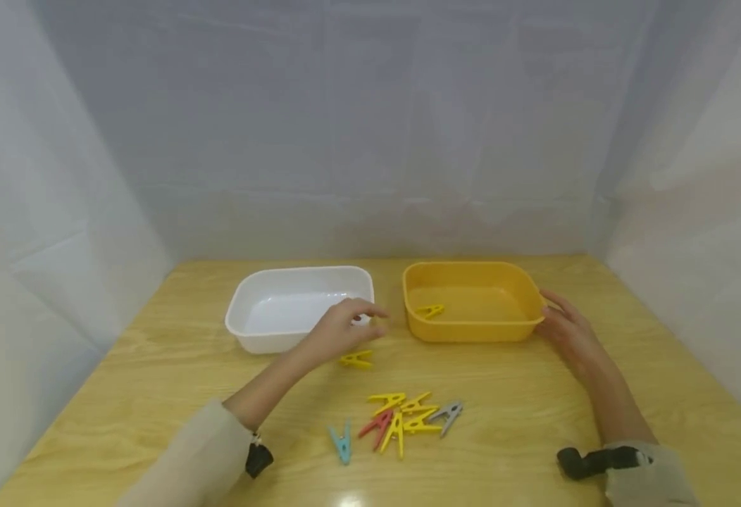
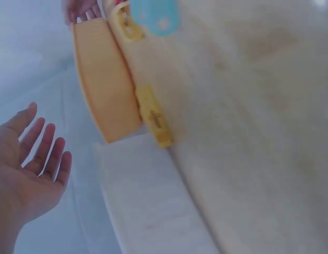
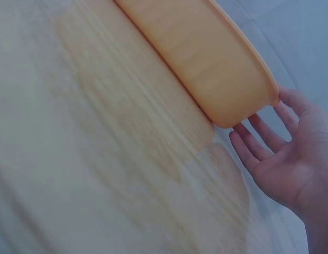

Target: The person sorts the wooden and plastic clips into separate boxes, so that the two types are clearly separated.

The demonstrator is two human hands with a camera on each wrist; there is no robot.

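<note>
Both hands spread: left hand (image 1: 345,327) above a yellow clothespin (image 1: 356,360) beside the white tub (image 1: 244,299), right hand (image 1: 567,327) touching the yellow tub (image 1: 472,331).

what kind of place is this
Probably a staged recording booth, not a home: a bare wooden table closed in by white sheeting, holding only two plastic tubs and loose clothes pegs.

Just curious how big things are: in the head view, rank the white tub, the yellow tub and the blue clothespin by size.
White tub and yellow tub: look alike, unranked.
Blue clothespin: clearly smallest.
</note>
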